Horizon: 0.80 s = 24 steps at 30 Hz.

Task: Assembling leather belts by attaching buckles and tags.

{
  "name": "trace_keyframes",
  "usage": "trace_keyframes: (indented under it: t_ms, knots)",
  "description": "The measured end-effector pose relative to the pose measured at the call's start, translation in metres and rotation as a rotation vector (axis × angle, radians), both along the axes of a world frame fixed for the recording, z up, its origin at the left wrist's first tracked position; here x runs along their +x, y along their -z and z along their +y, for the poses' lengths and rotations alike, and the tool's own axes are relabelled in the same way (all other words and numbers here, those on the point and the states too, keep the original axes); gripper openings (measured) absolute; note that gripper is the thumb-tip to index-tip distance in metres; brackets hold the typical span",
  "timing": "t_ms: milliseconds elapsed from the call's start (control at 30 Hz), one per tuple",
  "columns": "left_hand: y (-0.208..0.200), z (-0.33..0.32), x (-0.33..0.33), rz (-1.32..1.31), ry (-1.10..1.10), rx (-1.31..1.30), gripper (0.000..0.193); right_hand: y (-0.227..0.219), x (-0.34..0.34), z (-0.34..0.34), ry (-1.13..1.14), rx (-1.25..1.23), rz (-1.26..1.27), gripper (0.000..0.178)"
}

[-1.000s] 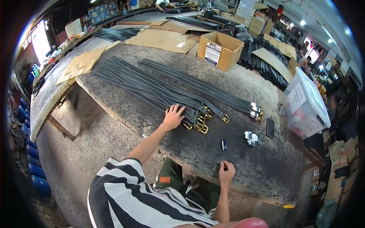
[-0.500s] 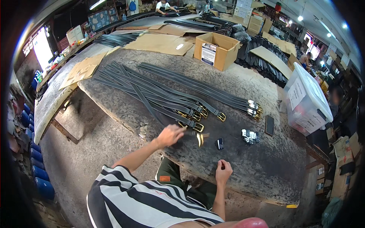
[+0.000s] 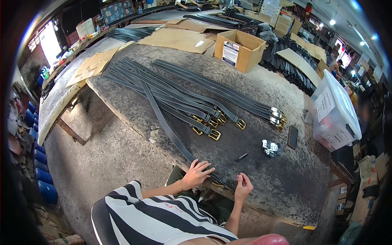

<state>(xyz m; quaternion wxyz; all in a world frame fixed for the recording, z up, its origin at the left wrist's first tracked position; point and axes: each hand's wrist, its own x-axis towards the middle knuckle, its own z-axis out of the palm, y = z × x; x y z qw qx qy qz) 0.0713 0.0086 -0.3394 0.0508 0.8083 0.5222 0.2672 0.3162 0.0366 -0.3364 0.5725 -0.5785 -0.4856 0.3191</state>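
Note:
A dark leather belt runs diagonally from the pile toward me. Its buckle end lies at the table's near edge, between my hands. Across this strap rests my left hand, fingers stretched out and somewhat spread. My right hand is just right of the buckle, thumb and fingertips pinched together; whatever is in the pinch is too small to make out. Farther off, a slim black object lies on the tabletop. The pile of belts has gold buckles facing me.
A row of belts with white tags lies behind the pile. To the right are a bundle of white tags, a phone and a lidded plastic bin. A cardboard box stands farther back. Another person works at the far end.
My left hand has come right and nearer, and one belt's buckle end now lies at the near edge. The small black object looks turned. My right hand stays pinched, slightly lower.

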Motion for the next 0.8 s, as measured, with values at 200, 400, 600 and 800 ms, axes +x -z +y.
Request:
trace_keyframes:
  t_ms: [200,400,600,800]
  knots:
    - [0.006,0.002,0.009,0.047,-0.086,-0.013,0.044,-0.028,-0.019,0.001,-0.402,-0.201,-0.166,0.014]
    - [0.004,0.015,0.016,-0.09,-0.062,0.01,0.047,-0.036,-0.039,0.003,-0.215,-0.259,-0.338,0.017]
    - [-0.011,0.021,0.017,-0.091,-0.017,0.082,0.049,-0.025,-0.014,0.008,-0.346,-0.265,-0.353,0.024]
    - [-0.004,0.027,-0.015,0.153,0.255,-0.03,0.052,-0.056,0.004,0.001,-0.322,-0.3,-0.693,0.016]
